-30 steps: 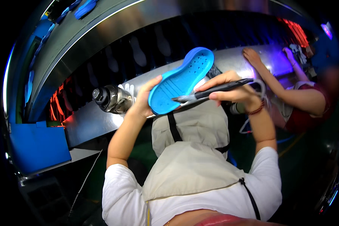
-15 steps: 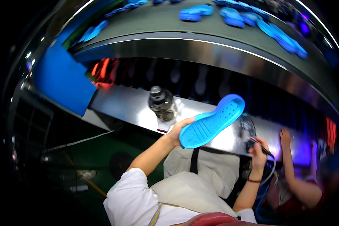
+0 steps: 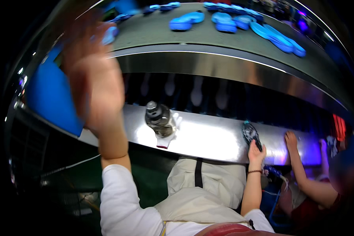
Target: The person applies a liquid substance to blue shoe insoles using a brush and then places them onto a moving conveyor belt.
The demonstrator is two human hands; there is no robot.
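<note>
The left hand (image 3: 92, 84), blurred at upper left, is raised with fingers spread and empty near a blue sole (image 3: 110, 34) on the belt (image 3: 224, 39). The right hand (image 3: 257, 151), lower right, grips a dark tool (image 3: 250, 133) on the steel worktop (image 3: 208, 137). Judged step: between soles; next comes picking one off the belt. A bottle (image 3: 158, 118) stands mid-frame; the surroundings are dim.

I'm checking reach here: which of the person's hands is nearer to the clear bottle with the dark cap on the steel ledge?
Left. The left hand is raised, blurred, up and left of the clear bottle with the dark cap, while the right hand rests farther along the steel ledge, on a dark tool.
</note>
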